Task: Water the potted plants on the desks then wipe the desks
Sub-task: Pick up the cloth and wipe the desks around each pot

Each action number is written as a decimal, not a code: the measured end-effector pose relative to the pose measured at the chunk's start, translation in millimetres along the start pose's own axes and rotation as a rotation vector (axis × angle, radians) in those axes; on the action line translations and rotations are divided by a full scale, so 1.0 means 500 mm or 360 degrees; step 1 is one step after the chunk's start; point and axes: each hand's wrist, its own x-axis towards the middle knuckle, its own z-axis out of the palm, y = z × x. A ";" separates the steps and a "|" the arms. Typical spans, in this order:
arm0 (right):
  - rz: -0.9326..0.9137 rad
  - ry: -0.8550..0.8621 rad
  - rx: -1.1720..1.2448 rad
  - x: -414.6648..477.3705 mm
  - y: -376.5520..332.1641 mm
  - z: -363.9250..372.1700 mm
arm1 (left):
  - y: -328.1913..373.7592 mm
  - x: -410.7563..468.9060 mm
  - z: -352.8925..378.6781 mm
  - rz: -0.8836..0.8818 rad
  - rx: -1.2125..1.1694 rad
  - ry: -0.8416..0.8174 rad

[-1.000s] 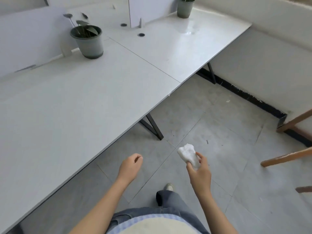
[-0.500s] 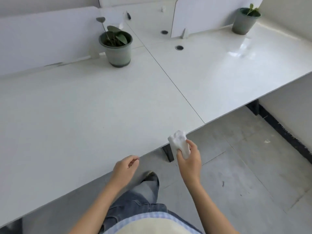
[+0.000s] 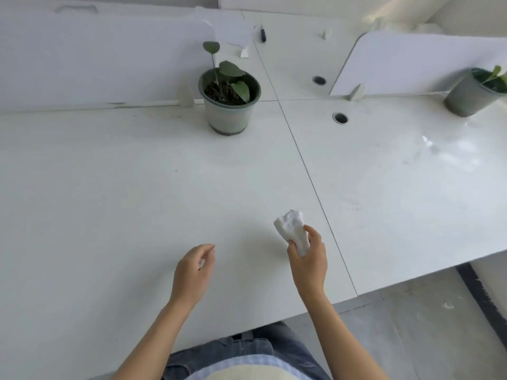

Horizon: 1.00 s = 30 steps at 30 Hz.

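A crumpled white tissue wad (image 3: 292,226) sticks up from my right hand (image 3: 308,259), which grips it just above the near desk (image 3: 109,201). My left hand (image 3: 193,272) hovers over the same desk with its fingers loosely curled and nothing in it. A potted plant (image 3: 230,97) with round green leaves stands at the back of this desk. A second grey pot (image 3: 473,91) stands at the far right on the neighbouring desk (image 3: 397,201), which has a glossy wet-looking patch (image 3: 450,149).
White divider panels (image 3: 82,58) rise behind both desks. Two round cable holes (image 3: 340,117) lie near the seam between the desks. A dark pen-like object (image 3: 263,34) lies beyond the plant. Grey floor (image 3: 439,325) shows at the lower right.
I have come up to the desks, so the view has swung from the floor onto the desktop. Both hands rose from beside the desk edge to over the near desk, tissue still held.
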 end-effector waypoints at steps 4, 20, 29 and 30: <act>-0.0172 -0.0059 -0.0075 0.114 -0.051 0.022 | 0.009 0.072 0.005 0.0015 0.0197 0.0307; -0.0625 -0.0541 -0.1097 0.606 -0.189 0.210 | -0.022 0.182 0.050 -0.0314 0.1178 0.0458; -0.0787 -0.0662 -0.1281 0.695 -0.274 0.307 | -0.031 0.187 0.054 -0.0251 0.1273 0.0641; -0.0780 -0.0670 -0.1272 0.695 -0.274 0.308 | -0.030 0.188 0.054 -0.0252 0.1284 0.0649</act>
